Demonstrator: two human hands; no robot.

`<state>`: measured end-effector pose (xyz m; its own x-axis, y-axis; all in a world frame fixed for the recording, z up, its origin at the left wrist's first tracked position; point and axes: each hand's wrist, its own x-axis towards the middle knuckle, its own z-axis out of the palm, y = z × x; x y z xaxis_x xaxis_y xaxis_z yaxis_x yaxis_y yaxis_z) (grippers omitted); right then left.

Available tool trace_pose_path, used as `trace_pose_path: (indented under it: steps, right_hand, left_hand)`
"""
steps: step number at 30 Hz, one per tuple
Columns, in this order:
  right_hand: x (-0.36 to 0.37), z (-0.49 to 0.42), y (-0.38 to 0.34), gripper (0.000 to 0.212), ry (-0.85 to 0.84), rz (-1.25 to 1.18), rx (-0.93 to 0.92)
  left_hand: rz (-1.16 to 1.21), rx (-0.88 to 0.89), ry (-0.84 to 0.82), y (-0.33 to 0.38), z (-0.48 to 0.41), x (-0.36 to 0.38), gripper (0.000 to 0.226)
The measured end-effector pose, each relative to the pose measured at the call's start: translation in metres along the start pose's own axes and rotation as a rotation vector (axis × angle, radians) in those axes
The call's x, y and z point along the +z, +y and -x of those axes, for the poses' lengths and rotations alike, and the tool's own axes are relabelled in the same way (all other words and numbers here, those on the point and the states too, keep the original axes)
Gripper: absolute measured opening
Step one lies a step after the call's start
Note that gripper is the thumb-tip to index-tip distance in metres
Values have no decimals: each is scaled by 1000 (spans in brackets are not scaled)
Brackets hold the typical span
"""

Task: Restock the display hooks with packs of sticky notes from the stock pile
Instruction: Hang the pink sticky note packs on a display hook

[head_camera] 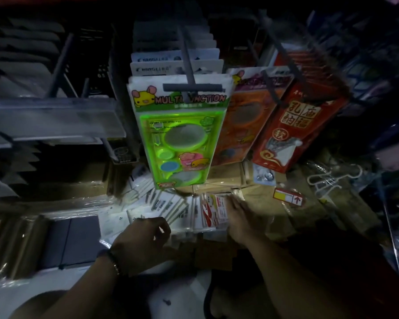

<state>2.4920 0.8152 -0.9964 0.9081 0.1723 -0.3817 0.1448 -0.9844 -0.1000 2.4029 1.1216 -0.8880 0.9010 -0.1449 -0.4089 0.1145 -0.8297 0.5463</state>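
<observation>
The fingers (233, 202) of the right hand (241, 214) lie straight on a red and white pack (214, 211) at the edge of the pile of packs (171, 206). The left hand (141, 240) curls its fingers (158, 223) over the white packs; I cannot tell if it holds one. Above the pile, a green pack (182, 134) hangs on a hook (189, 65).

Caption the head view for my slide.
Dim aisle: left hand above fanned white packs, right hand touches a red-and-white pack, beneath a hook of green stencil packs.
</observation>
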Motion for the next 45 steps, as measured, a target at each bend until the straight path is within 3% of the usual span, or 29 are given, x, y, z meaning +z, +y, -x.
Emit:
trace_pose_path:
  steps: [6, 11, 23, 27, 33, 35, 40, 45]
  right_hand:
    - [2, 0, -5, 94, -3, 38, 2]
    - [1, 1, -5, 83, -3, 7, -17]
    - [6, 3, -13, 65, 27, 108, -46]
    - [5, 1, -8, 54, 15, -168, 0]
    - [-7, 2, 1, 20, 96, -468, 71]
    - [-12, 8, -3, 23, 64, -587, 65]
    - [-30, 39, -24, 70, 12, -923, -12]
    - [-62, 104, -66, 38, 71, -1172, -52]
  left_hand:
    - [20, 5, -26, 8, 0, 8, 61]
    - [-39, 31, 16, 4, -1, 21, 13]
    - [-27, 39, 45, -1, -2, 23, 17]
    - [-30, 35, 26, -1, -3, 22, 17]
    - [-54, 37, 33, 3, 1, 19, 14]
    - [-32, 31, 31, 4, 4, 17, 15]
    - [136, -3, 18, 11, 16, 18, 13]
    - [598, -90, -44, 27, 40, 7, 28]
